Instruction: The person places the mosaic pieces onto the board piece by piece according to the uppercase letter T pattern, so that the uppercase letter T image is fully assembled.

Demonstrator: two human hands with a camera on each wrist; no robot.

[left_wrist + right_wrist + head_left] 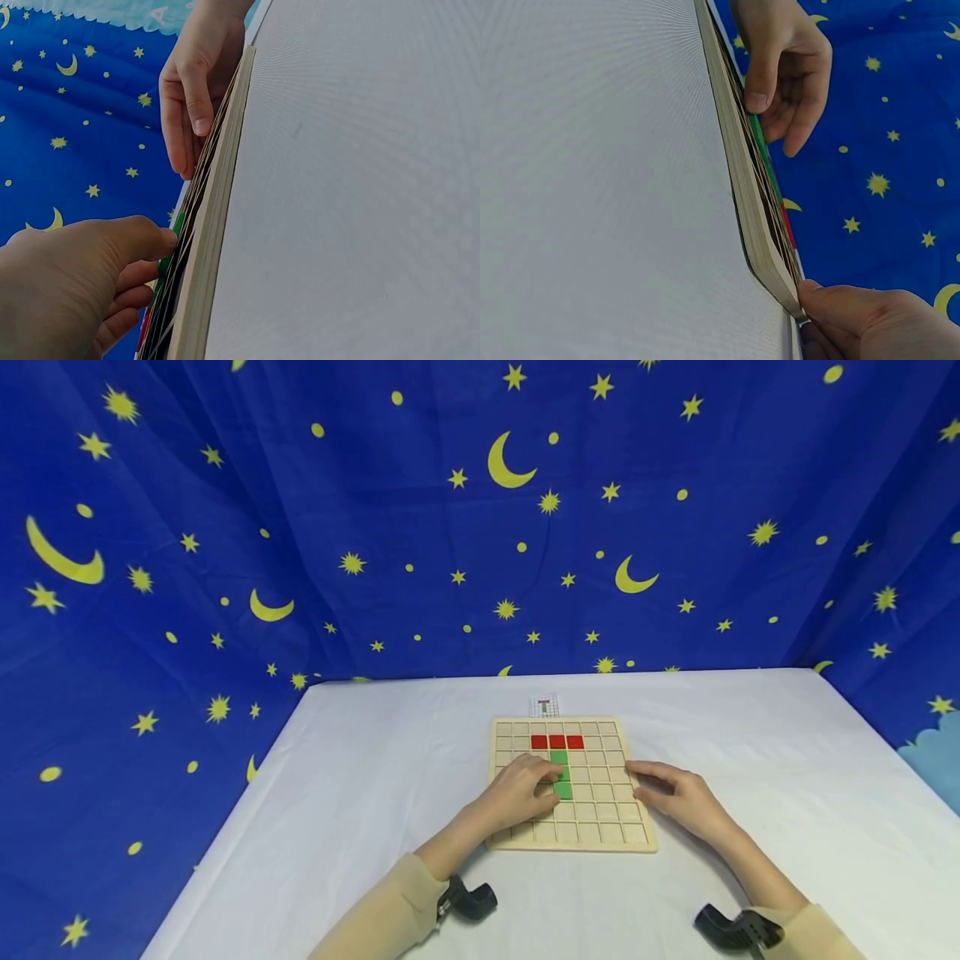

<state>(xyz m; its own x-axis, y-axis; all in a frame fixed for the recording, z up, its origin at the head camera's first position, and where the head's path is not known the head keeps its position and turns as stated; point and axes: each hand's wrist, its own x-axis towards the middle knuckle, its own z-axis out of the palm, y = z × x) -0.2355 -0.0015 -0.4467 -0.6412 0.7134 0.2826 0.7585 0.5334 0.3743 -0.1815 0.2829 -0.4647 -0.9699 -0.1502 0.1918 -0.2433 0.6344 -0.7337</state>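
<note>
A square wooden grid board lies on the white table. Three red tiles form a row near its far side, and below the middle one a column of green tiles runs toward the near side. My left hand is over the board, its bent fingertips and thumb touching the lower green tiles and partly covering them. In the left wrist view the thumb of that hand meets a green tile. My right hand touches the board's right edge with thumb and forefinger; its other fingers are partly hidden.
Behind the board's far edge lies a small card printed with a grid and a T-shaped pattern. A blue curtain with yellow moons and stars surrounds the white table. Black devices are strapped at both wrists.
</note>
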